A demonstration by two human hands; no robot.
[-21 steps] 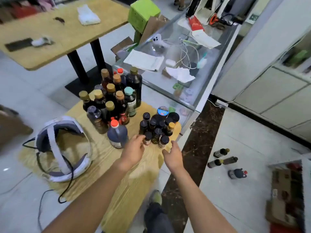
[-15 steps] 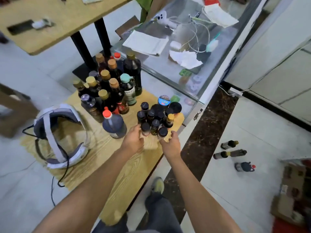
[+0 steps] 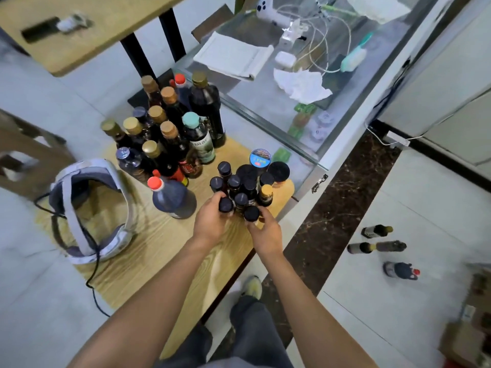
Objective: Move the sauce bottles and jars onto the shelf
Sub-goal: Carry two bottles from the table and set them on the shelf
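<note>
From the head view, the left hand (image 3: pixel 212 221) curls around a small black-capped bottle (image 3: pixel 226 205) at the near edge of the cluster on the wooden table (image 3: pixel 148 248), and the right hand (image 3: pixel 267 231) wraps its fingers around the neighbouring bottle (image 3: pixel 251 214) just beside it. Beyond both hands stand more small bottles and jars (image 3: pixel 245 179); taller bottles (image 3: pixel 170 128) are beyond and left of the left hand. A big red-capped jug (image 3: pixel 172 196) sits just left of the left hand, with a headset (image 3: pixel 90 208) farther left.

Left hand (image 3: pixel 212 221) covering the body of a black-capped bottle (image 3: pixel 225 204), right hand (image 3: pixel 265 231) hiding another bottle (image 3: pixel 251 213) below its cap, labels in the small bottle cluster (image 3: pixel 240 187) too crowded to read, cardboard boxes (image 3: pixel 471 330) blurring, running off the right edge
</note>
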